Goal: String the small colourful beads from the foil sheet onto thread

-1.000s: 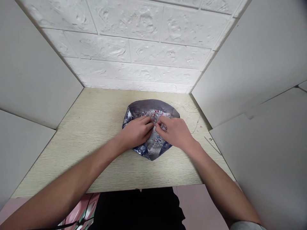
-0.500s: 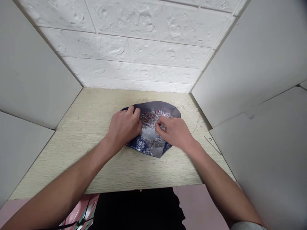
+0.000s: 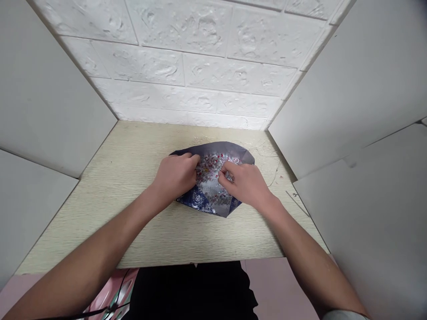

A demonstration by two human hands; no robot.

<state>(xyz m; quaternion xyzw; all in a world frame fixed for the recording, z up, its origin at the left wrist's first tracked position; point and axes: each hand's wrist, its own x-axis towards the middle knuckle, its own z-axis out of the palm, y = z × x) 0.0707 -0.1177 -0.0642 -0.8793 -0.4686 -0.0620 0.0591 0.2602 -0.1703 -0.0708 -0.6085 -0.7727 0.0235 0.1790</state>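
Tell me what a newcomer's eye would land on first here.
First comes the blue patterned cloth in the middle of the pale wooden table, strewn with tiny red, white and silver beads. Both hands meet over it: the left hand curls around its left edge, and the right hand dips its fingertips among the beads.

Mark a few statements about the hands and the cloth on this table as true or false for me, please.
1. The left hand and the right hand both touch the cloth. True.
2. Small coloured beads lie in the cloth. True.
3. The cloth lies on a glass table. False: the table is pale wood grain.
4. The wall behind is red brick. False: the wall is white brick.
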